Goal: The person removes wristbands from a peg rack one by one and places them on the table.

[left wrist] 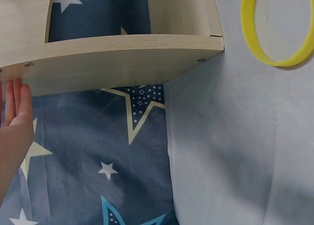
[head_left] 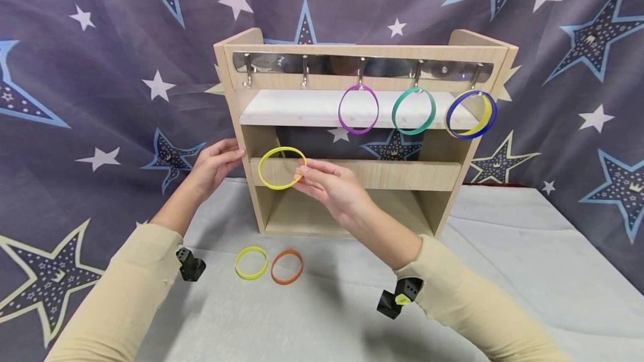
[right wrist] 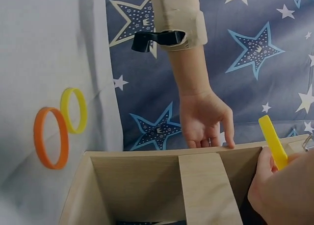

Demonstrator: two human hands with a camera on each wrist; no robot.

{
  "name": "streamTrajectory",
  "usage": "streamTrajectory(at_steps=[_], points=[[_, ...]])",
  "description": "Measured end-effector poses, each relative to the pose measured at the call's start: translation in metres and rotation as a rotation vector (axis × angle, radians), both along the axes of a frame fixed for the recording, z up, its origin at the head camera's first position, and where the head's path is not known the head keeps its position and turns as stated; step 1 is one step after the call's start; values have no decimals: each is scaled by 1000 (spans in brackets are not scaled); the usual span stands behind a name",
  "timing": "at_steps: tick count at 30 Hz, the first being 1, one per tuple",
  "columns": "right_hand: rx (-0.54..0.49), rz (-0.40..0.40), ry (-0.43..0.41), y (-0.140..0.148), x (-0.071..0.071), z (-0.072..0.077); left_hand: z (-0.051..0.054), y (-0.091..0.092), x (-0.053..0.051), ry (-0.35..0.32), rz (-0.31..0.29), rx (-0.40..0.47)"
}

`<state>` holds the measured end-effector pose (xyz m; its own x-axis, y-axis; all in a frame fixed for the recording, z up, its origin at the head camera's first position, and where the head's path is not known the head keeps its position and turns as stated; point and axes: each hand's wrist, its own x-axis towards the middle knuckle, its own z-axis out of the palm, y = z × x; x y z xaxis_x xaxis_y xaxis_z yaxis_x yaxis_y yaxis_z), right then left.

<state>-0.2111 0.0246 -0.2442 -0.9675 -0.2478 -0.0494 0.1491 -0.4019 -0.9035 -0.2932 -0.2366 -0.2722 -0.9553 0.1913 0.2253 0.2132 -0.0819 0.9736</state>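
My right hand [head_left: 342,189] pinches a yellow silicone wristband [head_left: 272,185] by its right side, in front of the wooden shelf [head_left: 443,175]. In the right wrist view that wristband [right wrist: 273,141] shows edge-on above the fingers. Fairly straight fingers of my left hand [head_left: 213,169] touch the shelf's left side panel; the left wrist view shows this hand [left wrist: 17,122] against the panel. A metal hook rail [head_left: 332,65] runs across the top. From its hooks hang a purple wristband [head_left: 342,119], a green wristband [head_left: 430,119], and a blue wristband [head_left: 490,122] together with a yellow one [head_left: 486,113].
On the grey cloth-covered table [head_left: 513,272] lie a yellow wristband [head_left: 238,270] and an orange wristband [head_left: 287,282], in front of the shelf's left part. The two leftmost hooks [head_left: 304,71] carry nothing. A dark star-patterned curtain [head_left: 126,99] hangs behind.
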Motion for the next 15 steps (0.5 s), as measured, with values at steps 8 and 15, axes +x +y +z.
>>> streamTrajectory(at_steps=[8, 15], points=[[68, 38, -53, 10, -2, -8, 0, 0, -1, -3, -3, 1], [102, 47, -97, 24, -3, -20, 0, 0, 0, -7, -1, 31]])
